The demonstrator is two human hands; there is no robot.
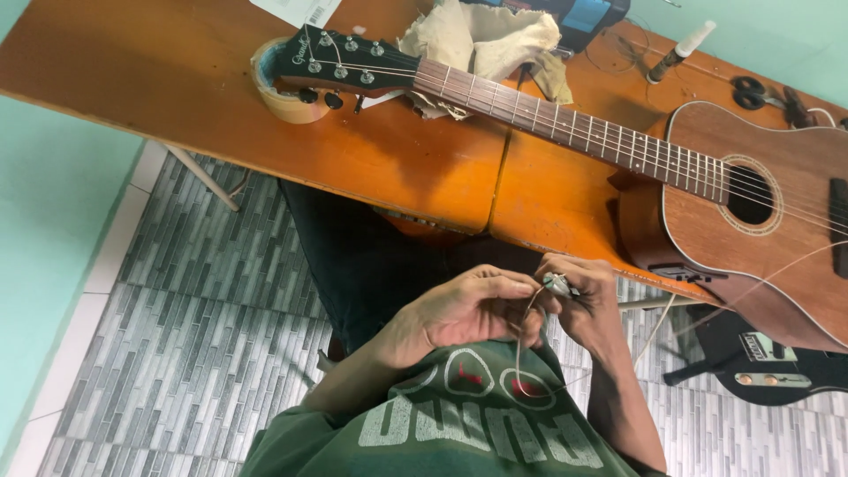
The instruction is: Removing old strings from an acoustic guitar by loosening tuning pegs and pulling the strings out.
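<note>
Both hands work close to the chest, below the edge of the surface (265, 132). Left hand (464, 311) is clenched around a thin guitar string (521, 353), pinching it near the fingertips. Right hand (587, 305) grips a small silvery metal part (558, 283) at the string's end; can't tell exactly what the part is.

The string loops down over the green shirt (477, 415), and a long run trails off right toward the acoustic guitar (751, 194) lying on the surface.

Risks as I see them:
- String is springy; if the left pinch slips, the free end could whip toward the face.
- Tight bend at the pinch point could kink the wire.
- The trailing run could snag the black electric guitar (768, 367) on the floor.
- Small part is held over the lap; drop it and it rolls onto the tiles.
</note>
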